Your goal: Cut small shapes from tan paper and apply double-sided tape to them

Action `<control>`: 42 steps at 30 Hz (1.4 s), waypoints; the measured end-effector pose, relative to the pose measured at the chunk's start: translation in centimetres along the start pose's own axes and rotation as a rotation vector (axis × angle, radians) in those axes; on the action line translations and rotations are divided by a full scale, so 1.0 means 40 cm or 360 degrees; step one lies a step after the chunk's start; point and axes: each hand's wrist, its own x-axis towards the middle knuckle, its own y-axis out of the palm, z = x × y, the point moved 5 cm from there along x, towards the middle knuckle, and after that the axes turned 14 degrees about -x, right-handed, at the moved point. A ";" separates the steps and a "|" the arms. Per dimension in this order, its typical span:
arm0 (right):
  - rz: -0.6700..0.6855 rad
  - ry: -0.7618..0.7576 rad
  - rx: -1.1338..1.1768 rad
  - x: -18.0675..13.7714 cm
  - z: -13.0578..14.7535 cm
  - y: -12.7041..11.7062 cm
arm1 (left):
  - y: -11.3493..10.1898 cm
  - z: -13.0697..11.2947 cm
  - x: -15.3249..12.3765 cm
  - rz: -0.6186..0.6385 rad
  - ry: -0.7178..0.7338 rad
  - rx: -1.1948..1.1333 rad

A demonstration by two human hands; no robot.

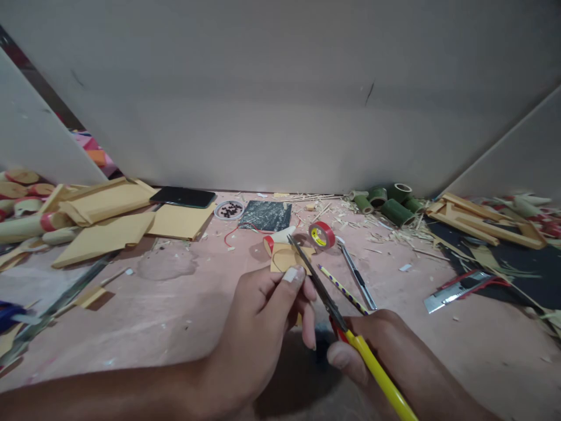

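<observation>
The fingers of my left hand [258, 321] are clamped on a small yellow card [279, 262], pinched near its lower edge, thumb uppermost; a curved line shows on its face. The card is held above the counter [175, 333], in front of my body. The fingers of my right hand [379, 339] are closed around the handles of the yellow-handled scissors [358, 344], whose blades lie across the right part of the card; whether they cut into it I cannot tell. Just beyond my hands lie a red tape roll [325, 235], a spotted pencil [344, 290] and, to its right, a slim cutter [358, 277]. Farther back, a dark square sheet [265, 215] rests beside a round dish [228, 218] containing small dark pieces.
</observation>
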 end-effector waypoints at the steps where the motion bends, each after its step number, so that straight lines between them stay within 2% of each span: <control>1: 0.0002 0.0011 -0.0006 0.000 -0.003 0.004 | 0.000 0.000 0.001 0.0007 0.0000 -0.0004; 6: -0.0010 0.0062 0.0148 0.003 -0.009 0.005 | -0.003 -0.004 0.004 0.0008 -0.0003 -0.0012; 12: 0.0346 0.0179 0.0634 0.020 -0.051 0.037 | 0.011 0.005 -0.011 0.0133 -0.0073 -0.0136; 15: 0.0223 0.0306 0.0863 0.030 -0.083 0.037 | 0.020 0.026 -0.020 0.0264 -0.0198 -0.0171; 20: 0.0130 0.0331 0.1220 0.034 -0.093 0.031 | 0.035 0.058 -0.035 0.0538 -0.0366 -0.0054; 25: 0.0142 0.0153 0.1082 0.028 -0.059 0.000 | 0.038 0.085 -0.047 0.0653 -0.0502 0.0028; 28: 0.0035 0.0219 0.1013 0.023 -0.051 -0.024 | 0.041 0.092 -0.055 0.0711 -0.0561 -0.0001; 32: 0.0091 0.0282 0.0933 0.016 -0.042 -0.027 | 0.048 0.083 -0.062 0.0792 -0.0603 -0.0001; 35: 0.0074 0.0315 0.0968 0.012 -0.040 -0.023 | 0.048 0.074 -0.061 0.0767 -0.0596 0.0056; 42: -0.0021 0.0286 0.1073 0.008 -0.038 -0.012 | 0.041 0.052 -0.044 0.0722 -0.0426 0.0037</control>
